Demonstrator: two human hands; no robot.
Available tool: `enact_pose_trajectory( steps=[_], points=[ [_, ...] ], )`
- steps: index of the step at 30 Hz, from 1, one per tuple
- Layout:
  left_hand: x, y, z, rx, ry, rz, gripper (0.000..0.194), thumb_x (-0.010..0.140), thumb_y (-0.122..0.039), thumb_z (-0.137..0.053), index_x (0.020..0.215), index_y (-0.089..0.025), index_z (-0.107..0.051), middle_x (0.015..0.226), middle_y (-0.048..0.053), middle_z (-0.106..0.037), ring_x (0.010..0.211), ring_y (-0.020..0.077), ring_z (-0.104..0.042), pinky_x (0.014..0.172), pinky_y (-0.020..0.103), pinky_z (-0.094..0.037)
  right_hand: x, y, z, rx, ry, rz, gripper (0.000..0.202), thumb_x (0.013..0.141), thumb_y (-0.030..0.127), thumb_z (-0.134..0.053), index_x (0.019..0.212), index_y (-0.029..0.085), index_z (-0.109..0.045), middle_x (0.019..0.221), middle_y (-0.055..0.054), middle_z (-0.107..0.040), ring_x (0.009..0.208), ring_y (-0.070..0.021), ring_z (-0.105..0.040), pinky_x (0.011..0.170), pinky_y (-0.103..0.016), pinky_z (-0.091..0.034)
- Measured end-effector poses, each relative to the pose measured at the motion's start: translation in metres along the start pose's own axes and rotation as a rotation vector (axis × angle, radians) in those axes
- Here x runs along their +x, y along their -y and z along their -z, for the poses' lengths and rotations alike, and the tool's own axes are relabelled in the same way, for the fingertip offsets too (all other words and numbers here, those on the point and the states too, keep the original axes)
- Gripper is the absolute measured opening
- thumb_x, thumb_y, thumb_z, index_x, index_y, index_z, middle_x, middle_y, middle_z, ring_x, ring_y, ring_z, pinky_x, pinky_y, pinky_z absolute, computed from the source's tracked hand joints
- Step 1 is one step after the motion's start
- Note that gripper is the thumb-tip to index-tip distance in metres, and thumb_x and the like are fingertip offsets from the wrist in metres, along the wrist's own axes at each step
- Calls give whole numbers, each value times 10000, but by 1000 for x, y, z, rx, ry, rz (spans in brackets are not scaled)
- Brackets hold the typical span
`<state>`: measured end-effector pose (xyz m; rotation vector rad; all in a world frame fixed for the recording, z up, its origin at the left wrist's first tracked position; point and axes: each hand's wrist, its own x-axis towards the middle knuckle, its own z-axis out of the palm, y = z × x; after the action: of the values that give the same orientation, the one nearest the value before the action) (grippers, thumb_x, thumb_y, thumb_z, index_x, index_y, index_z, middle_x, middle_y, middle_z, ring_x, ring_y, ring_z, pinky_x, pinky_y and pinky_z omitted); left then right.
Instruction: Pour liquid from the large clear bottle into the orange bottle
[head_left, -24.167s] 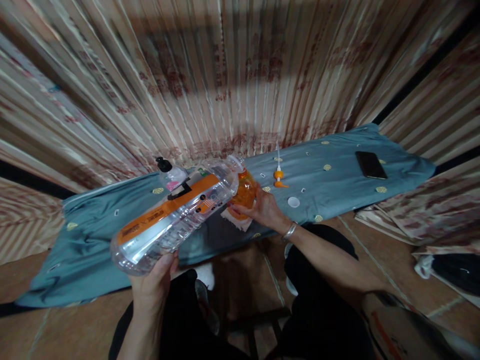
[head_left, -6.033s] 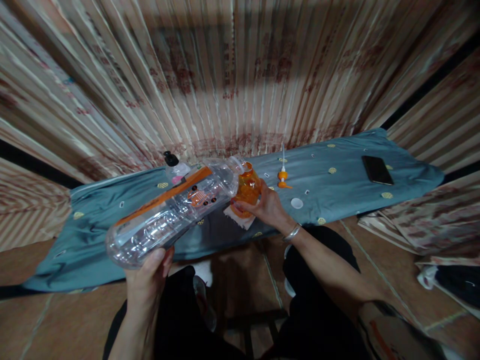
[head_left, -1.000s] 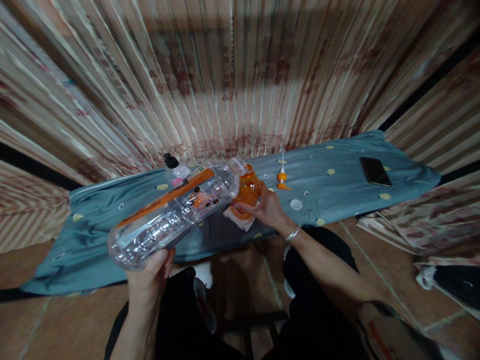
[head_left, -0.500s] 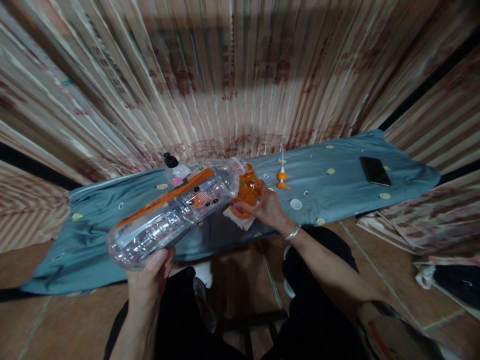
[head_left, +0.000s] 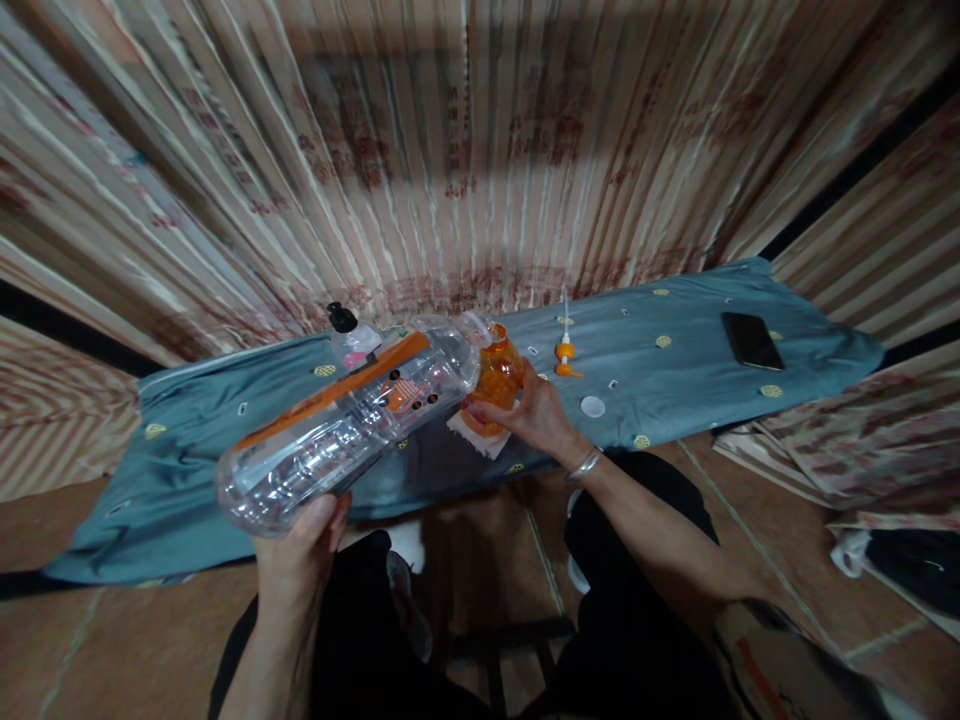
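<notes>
My left hand (head_left: 304,535) grips the base of a large clear plastic bottle (head_left: 345,430) with an orange-edged label. The bottle lies tilted, its neck up and to the right, its mouth at the opening of a small orange translucent bottle (head_left: 499,380). Whether liquid is flowing between them I cannot tell. Wrapped around the orange bottle from the right is my right hand (head_left: 536,410), with a silver bangle at the wrist. Beneath the orange bottle a white tissue (head_left: 480,440) is spread on the cloth. An orange pump head (head_left: 565,358) with a clear tube lies to the right.
A blue-green patterned cloth (head_left: 660,375) covers the narrow table. A clear pump bottle with a black top (head_left: 352,335) stands behind the large bottle. On the right are a white round cap (head_left: 592,407) and a black phone (head_left: 752,340). Striped curtains (head_left: 465,150) enclose the table.
</notes>
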<state>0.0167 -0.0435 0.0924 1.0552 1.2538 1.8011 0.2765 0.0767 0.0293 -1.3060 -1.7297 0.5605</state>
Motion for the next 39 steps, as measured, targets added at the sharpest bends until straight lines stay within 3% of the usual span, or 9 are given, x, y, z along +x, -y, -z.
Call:
enact_pose_trajectory(
  steps=[8,18,24,27,31,34,39],
  points=[
    [-2,3,2,-45,-26,17,482,598,-463,-984,856,-190,-683,661,-18,-615,383,55,-369,304,179,-216,0,2,2,3,17,-15,703,739,460,-946,1326,230,-635,1215,-118,-824,1116,-345,-807,936,-471,-670],
    [0,3,3,-7,17,-8,456,636,-478,-954,848,-192,-668,491,-50,-494,358,80,-350,291,174,-222,-1,-2,0,2,-3,-16,748,724,477,-956,1347,221,-629,1198,-124,-825,1099,-353,-808,920,-484,-674],
    [1,9,11,-33,86,-8,443,697,-420,-928,982,-195,-675,547,-35,-576,347,85,-382,292,176,-249,-2,-3,-1,15,-8,-1,741,728,487,-947,1341,215,-630,1222,-133,-815,1113,-351,-805,931,-481,-672],
    [1,15,15,-60,71,-27,473,696,-392,-942,1031,-206,-664,556,-65,-551,335,85,-385,293,182,-253,-2,-3,-1,-1,-21,-6,745,728,492,-941,1345,220,-624,1205,-136,-819,1097,-358,-808,917,-484,-672],
    [0,18,18,-58,60,8,481,657,-419,-958,947,-186,-653,533,-65,-523,334,84,-382,301,190,-254,-1,-3,1,-7,-15,-5,734,723,511,-929,1327,221,-627,1174,-139,-826,1062,-373,-814,883,-495,-675],
    [-1,17,17,-63,40,32,557,653,-411,-961,1061,-189,-655,508,-84,-507,330,92,-380,303,185,-246,-1,-4,2,2,-5,-8,719,714,544,-922,1294,221,-644,1168,-144,-829,1053,-379,-814,866,-494,-675],
    [-2,15,12,-44,30,51,567,619,-499,-955,1005,-194,-674,456,-91,-472,304,82,-312,288,204,-214,-2,-8,1,16,-21,9,702,731,575,-900,1292,235,-649,1164,-134,-830,1064,-377,-808,883,-504,-672]
  ],
)
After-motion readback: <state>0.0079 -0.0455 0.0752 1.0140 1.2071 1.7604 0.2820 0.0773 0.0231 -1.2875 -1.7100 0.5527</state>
